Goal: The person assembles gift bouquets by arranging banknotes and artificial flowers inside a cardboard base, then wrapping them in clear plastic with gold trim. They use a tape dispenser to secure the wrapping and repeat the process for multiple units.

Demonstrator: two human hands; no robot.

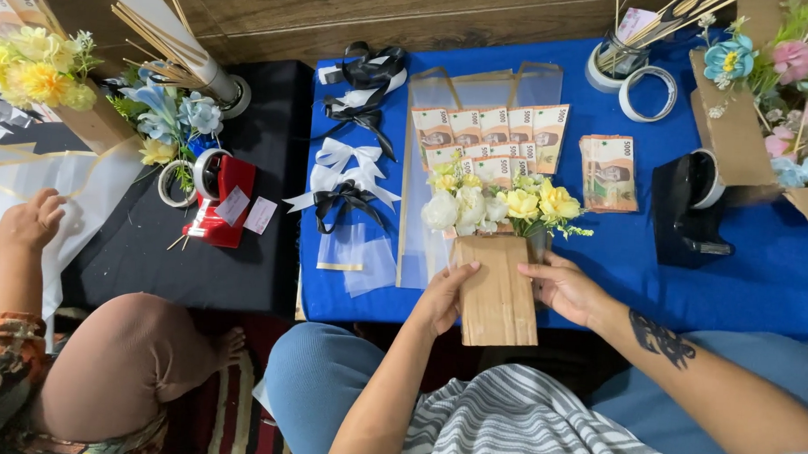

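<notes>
We have both hands on the brown paper wrap (497,290) of a small bouquet at the near edge of the blue bench (765,270). Our left hand (444,297) lies flat and open against the wrap's left side; our right hand (569,289) is partly curled round its upper right edge, thumb on top. We judge the work about halfway. The white and yellow flowers (500,206) already sit in the top of the wrap, and fanned banknotes (491,135) are already mounted on the clear sleeve (483,90) lying just behind. A loose stack of banknotes (609,172) waits to the right, and the black and white ribbon bows (352,175) to the left are untouched, so tying and finishing look undone. The wrap is plain kraft paper, folded into a tall, flat-fronted cone, narrow end toward us and hanging over the bench edge. On the far left, another person's hand (30,222) rests on white wrapping paper (16,178).
</notes>
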